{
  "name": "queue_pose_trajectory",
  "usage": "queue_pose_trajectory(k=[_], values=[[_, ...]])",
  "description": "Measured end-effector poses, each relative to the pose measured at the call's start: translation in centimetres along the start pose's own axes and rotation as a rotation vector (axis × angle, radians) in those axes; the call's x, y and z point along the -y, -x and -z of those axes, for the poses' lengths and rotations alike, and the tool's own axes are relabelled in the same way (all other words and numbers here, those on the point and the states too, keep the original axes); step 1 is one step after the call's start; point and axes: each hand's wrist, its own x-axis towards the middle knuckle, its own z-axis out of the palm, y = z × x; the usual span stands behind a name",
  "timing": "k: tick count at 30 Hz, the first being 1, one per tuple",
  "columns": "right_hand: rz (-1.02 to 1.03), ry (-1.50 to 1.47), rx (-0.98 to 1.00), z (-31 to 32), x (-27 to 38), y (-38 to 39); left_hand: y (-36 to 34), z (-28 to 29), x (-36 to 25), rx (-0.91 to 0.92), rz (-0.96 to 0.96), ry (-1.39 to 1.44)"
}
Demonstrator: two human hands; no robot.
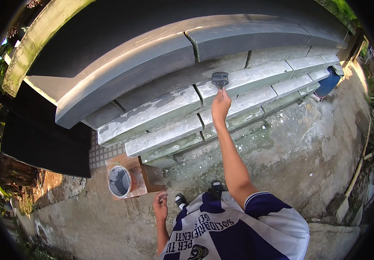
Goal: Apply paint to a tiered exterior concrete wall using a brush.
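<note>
My right hand point(221, 105) grips the handle of a wide, dark paintbrush point(220, 80). The brush head rests against the stepped ledge, on a whitish, patchy tread point(247, 77) next to a dark joint. Down by my left side, my left hand point(160, 205) holds nothing, its fingers loosely bent and apart. Nearest to that hand is a bucket point(134, 182) with grey paint inside, standing on a brown board or box point(145, 190). The upper ledge point(247, 42) is an even grey, while the lower step point(165, 138) looks pale and worn.
A dark panel point(48, 138) hangs at the left beside a tiled strip point(104, 151). At the far right end of the steps stands a blue container point(327, 84). Paint-spotted concrete ground point(278, 143) stretches below, and a bamboo pole point(358, 167) lies along the right edge.
</note>
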Motion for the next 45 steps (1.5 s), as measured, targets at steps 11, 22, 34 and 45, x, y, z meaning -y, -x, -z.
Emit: queue_pose_trajectory(k=[11, 22, 34, 45], values=[[-0.035, -0.334, 0.001, -2.4, 0.0, 5.4, 0.1, 2.5, 1.0, 0.022, 0.037, -0.023], [-0.139, -0.229, 0.588, -4.4, -1.5, 10.4, 0.0, 6.3, 3.6, 0.033, 0.081, 0.052], [0.009, 0.09, 0.174, -10.3, 1.8, 11.8, -1.9, 9.4, 5.6, 0.036, 0.03, 0.07], [-0.013, -0.215, -0.045, -8.3, 1.6, 9.4, -4.4, 10.6, 6.1, 0.129, -0.014, 0.1]])
